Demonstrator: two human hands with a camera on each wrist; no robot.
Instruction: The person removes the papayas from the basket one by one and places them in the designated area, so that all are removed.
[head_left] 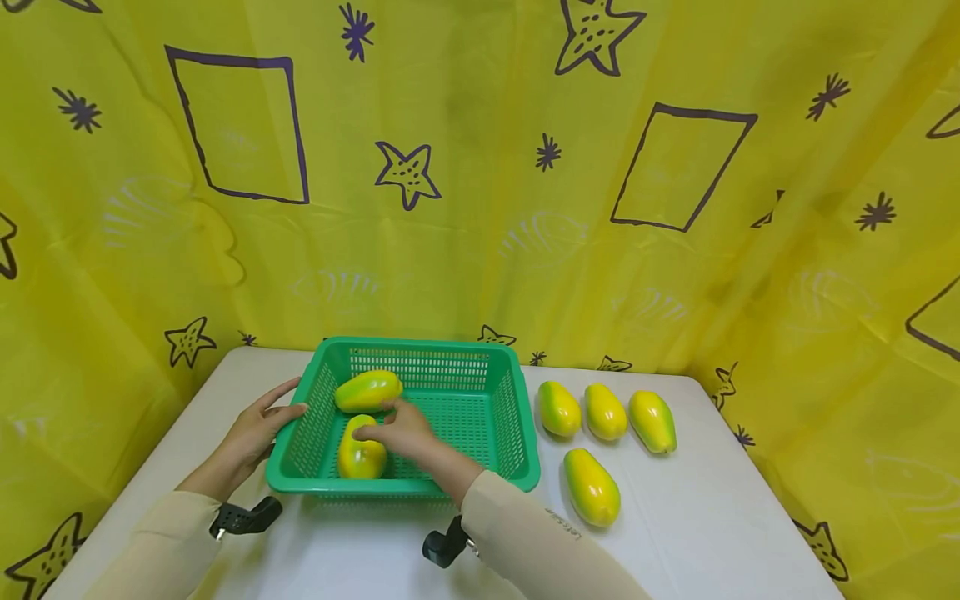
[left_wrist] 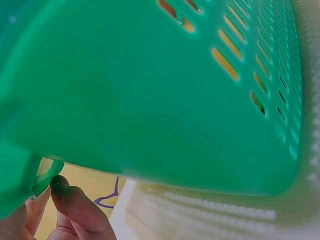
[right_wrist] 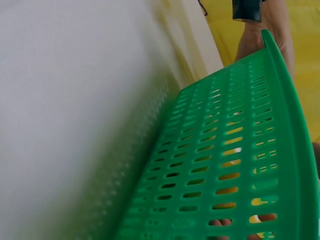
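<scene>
A green plastic basket (head_left: 420, 343) with slotted walls stands on the table, two yellow-green papayas in its left half. My left hand (head_left: 251, 433) grips its left rim; the left wrist view shows a thumb and fingers at a handle-like edge. Inside the basket, my right hand (head_left: 408, 429) is over the right side of the nearer papaya (head_left: 362, 458). Its thumb lies across that fruit, while the fingers stay apart from the thumb, close to the end of the farther papaya (head_left: 366, 390). In the right wrist view the basket wall (right_wrist: 215, 145) mostly hides this hand.
Several more papayas lie on the white table (head_left: 697, 517) right of the basket: three in a back row (head_left: 605, 412) and one nearer (head_left: 592, 490). A yellow patterned curtain (head_left: 480, 250) hangs behind and beside the table. Black wrist mounts (head_left: 444, 543) project below both forearms.
</scene>
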